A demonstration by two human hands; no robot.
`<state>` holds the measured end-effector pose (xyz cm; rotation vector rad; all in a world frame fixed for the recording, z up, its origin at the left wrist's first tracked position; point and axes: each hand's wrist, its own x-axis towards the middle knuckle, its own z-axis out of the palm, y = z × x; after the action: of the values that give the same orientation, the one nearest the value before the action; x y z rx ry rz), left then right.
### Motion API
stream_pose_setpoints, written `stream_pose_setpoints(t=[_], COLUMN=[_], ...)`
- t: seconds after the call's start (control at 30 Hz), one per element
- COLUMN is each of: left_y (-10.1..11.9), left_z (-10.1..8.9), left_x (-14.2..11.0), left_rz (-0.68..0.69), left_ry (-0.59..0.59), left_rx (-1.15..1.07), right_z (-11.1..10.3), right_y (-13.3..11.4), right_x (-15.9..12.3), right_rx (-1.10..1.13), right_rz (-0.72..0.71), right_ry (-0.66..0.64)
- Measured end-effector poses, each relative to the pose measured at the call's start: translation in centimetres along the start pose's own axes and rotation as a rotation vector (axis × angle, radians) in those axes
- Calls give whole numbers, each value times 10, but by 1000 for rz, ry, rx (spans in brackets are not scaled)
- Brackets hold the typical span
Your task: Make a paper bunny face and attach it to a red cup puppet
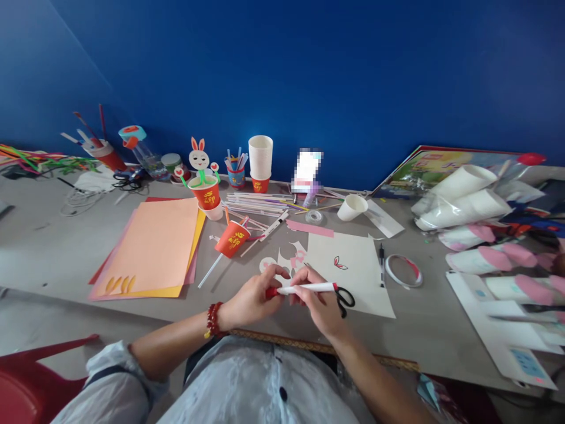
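Observation:
Both my hands hold a white marker pen (309,288) level over the near edge of the grey table (48,253). My left hand (253,297) pinches its red cap end. My right hand (320,300) wraps round the white barrel. A pair of black-handled scissors (345,298) lies under my right hand on a cream sheet of paper (357,277) that bears a small red butterfly drawing (339,263). White and pink paper cut-outs (289,259) lie just beyond my fingers.
Orange, yellow and pink card sheets (154,247) lie at left. Red paper cups (232,237), a bunny cup figure (200,176), straws (260,203), stacked white cups (260,156), a tape roll (402,270) and bagged cups (463,197) crowd the table. A red chair (26,377) stands near left.

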<state>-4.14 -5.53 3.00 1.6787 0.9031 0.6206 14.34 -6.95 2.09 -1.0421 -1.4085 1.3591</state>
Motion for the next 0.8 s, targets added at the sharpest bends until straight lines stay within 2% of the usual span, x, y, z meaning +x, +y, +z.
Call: stream_pose_setpoints(t=[0.13,0.27,0.4,0.53,0.67,0.8], left_y=[3,1,-2,-9,-23,-33], left_z=[14,22,25,27,20,-5], left_x=[-4,-10,-12,-14,-19,-25], left_rz=[58,49,50,64,33,-24], left_ry=[-32,-40,-13,30,50,154], left_rx=[-137,-196,-177,-69,13,336], right_z=[2,2,4,8,4,-8], right_y=[5,8,7,4,8,18], right_x=[-14,-25,-27,-25,-23,-15], right_rx=[-54,-82,-56,6,81,138], right_rz=[-32,-33,-9,51,98,105], right_ry=[1,9,12,6,10,110])
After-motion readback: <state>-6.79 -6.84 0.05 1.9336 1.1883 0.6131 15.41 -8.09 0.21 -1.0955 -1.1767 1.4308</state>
